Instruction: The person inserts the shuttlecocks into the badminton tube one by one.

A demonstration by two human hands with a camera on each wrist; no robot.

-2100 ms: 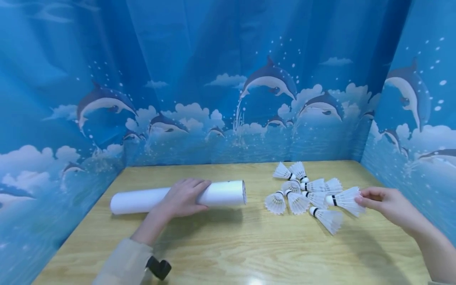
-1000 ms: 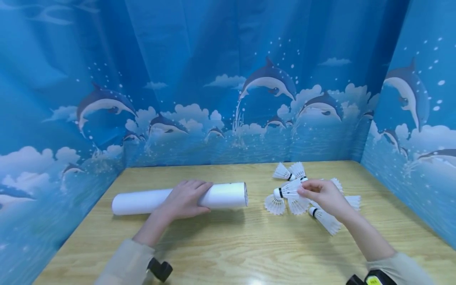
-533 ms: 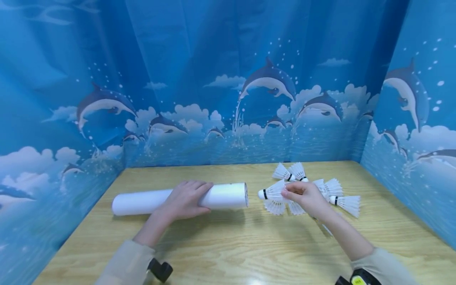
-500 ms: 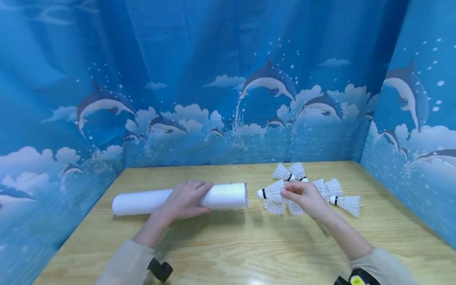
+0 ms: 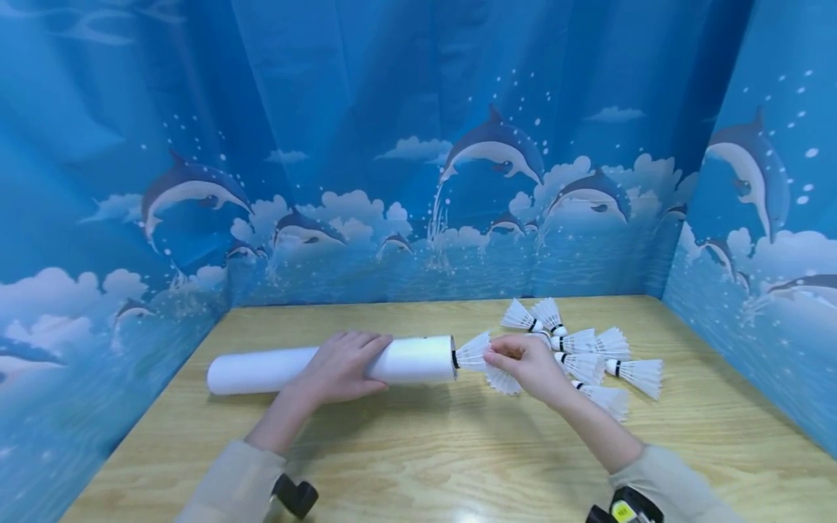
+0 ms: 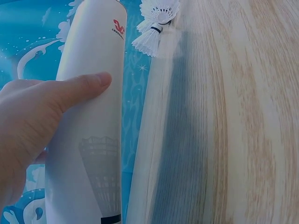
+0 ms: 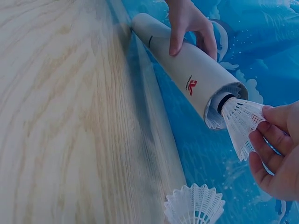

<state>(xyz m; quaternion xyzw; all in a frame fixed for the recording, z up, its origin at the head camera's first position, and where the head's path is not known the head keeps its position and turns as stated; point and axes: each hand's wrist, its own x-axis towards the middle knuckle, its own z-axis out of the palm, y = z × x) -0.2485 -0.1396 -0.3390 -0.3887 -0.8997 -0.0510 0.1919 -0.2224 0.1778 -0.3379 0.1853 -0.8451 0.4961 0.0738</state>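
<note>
A white tube (image 5: 327, 363) is lying on its side on a wooden counter (image 5: 418, 465). The left hand (image 5: 336, 367) is curling over the tube's middle, pinning it down. The right hand (image 5: 526, 363) is pinching the feathered skirt of a white shuttlecock (image 5: 472, 352), whose cork tip is sitting in the tube's open right end. A heap of loose shuttlecocks (image 5: 588, 356) is lying just right of that hand.

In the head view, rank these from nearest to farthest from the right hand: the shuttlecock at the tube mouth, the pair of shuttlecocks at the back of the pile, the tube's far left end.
1. White feathered shuttlecock: held by the right hand, cork tip at the tube mouth.
2. Pair of white shuttlecocks: behind the hand, at the back of the pile.
3. Closed left end of the white cardboard tube: far left, beyond the left hand.
</note>
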